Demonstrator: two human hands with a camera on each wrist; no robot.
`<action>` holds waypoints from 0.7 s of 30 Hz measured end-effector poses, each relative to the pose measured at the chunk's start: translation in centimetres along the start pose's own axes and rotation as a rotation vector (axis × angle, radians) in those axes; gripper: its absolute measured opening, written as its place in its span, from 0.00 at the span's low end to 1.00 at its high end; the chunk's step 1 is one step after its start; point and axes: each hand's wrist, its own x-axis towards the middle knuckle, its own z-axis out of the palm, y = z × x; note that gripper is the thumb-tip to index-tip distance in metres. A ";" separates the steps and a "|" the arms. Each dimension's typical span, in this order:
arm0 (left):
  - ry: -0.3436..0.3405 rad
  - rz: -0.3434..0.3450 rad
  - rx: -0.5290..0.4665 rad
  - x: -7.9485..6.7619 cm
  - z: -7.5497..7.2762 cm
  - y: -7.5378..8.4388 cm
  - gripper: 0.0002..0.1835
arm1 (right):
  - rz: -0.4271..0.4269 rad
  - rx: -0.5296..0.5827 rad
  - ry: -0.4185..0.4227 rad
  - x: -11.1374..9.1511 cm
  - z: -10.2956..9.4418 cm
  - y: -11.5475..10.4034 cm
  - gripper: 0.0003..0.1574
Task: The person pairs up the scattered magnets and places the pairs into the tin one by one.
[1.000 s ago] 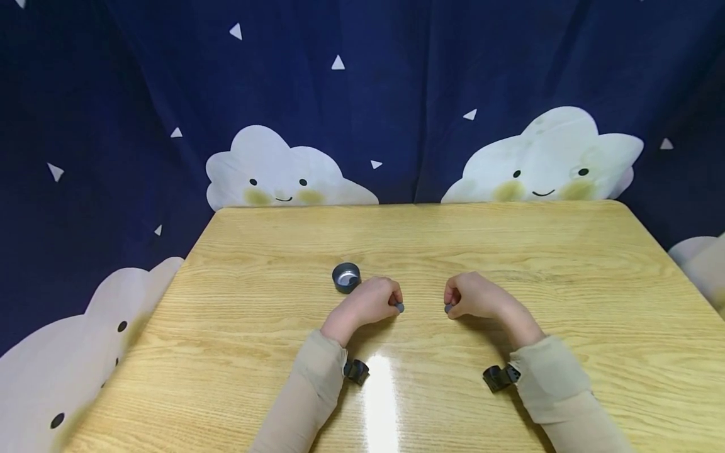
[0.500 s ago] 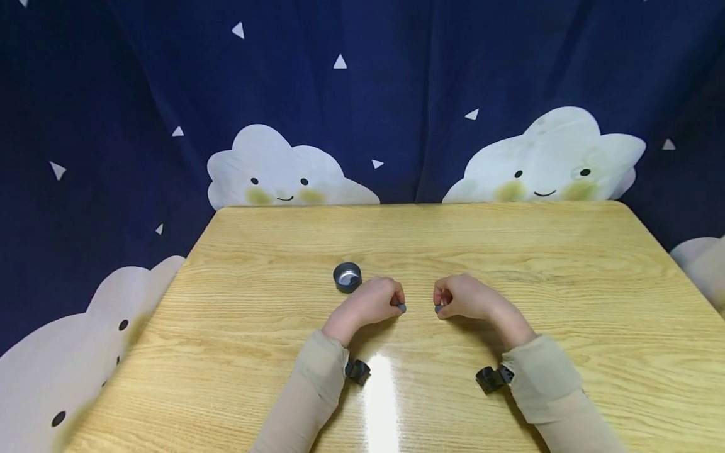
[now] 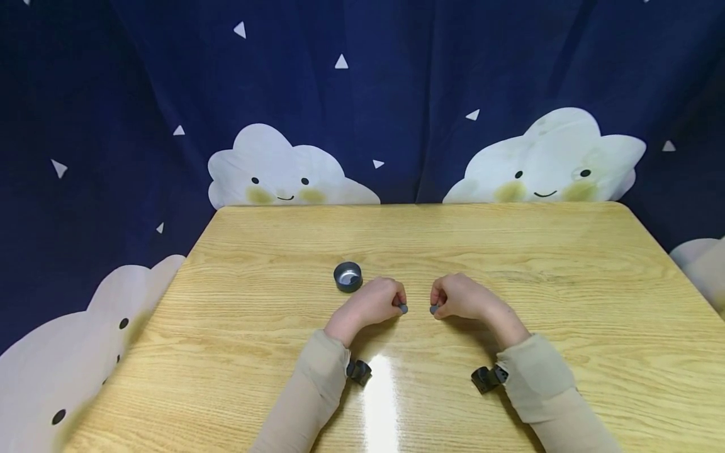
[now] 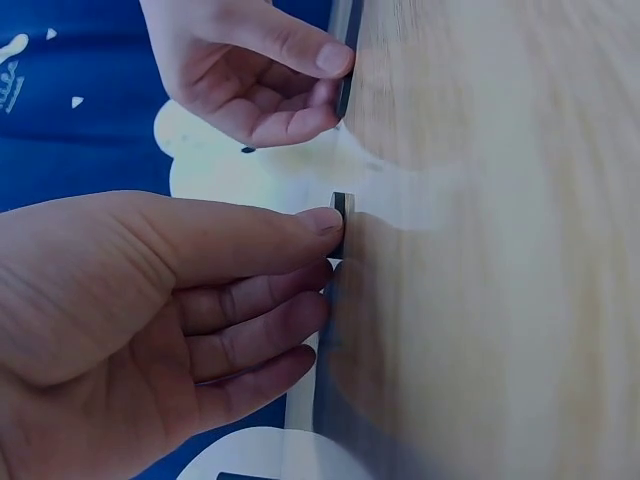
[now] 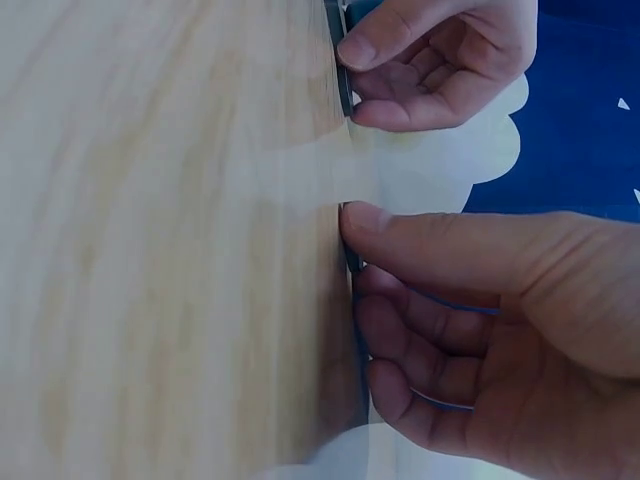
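Note:
Low over the wooden table [image 3: 272, 352], my left hand [image 3: 368, 306] pinches a small grey disc [image 3: 404, 309] between thumb and fingers. Opposite it, my right hand [image 3: 467, 297] pinches a second small grey disc [image 3: 434, 309]. The two discs face each other across a narrow gap of tabletop. In the left wrist view the left disc [image 4: 338, 203] shows edge-on as a thin dark piece standing at the table surface. The right wrist view shows the right disc [image 5: 350, 259] mostly hidden behind the thumb. A small dark round tin [image 3: 348, 289] stands just beyond my left hand.
Inside the tin lies a dark piece [image 3: 354, 280], with the metal bottom shining beside it. Black wrist cameras [image 3: 360, 372] hang at both cuffs. A blue curtain [image 3: 396, 94] with printed clouds rises behind the table's far edge.
My right hand has slid left with its disc, narrowing the gap to the other disc. My left hand has stayed nearly still, and the tin has not moved.

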 end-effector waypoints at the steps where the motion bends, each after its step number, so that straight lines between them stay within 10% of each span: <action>1: 0.002 0.000 0.001 0.0 0.0 0.0 0.04 | -0.001 0.003 0.001 0.1 0.1 -0.1 0.08; 21: -0.008 -0.013 -0.004 -0.1 0.0 0.1 0.05 | 0.016 0.013 0.020 1.2 1.0 -1.2 0.08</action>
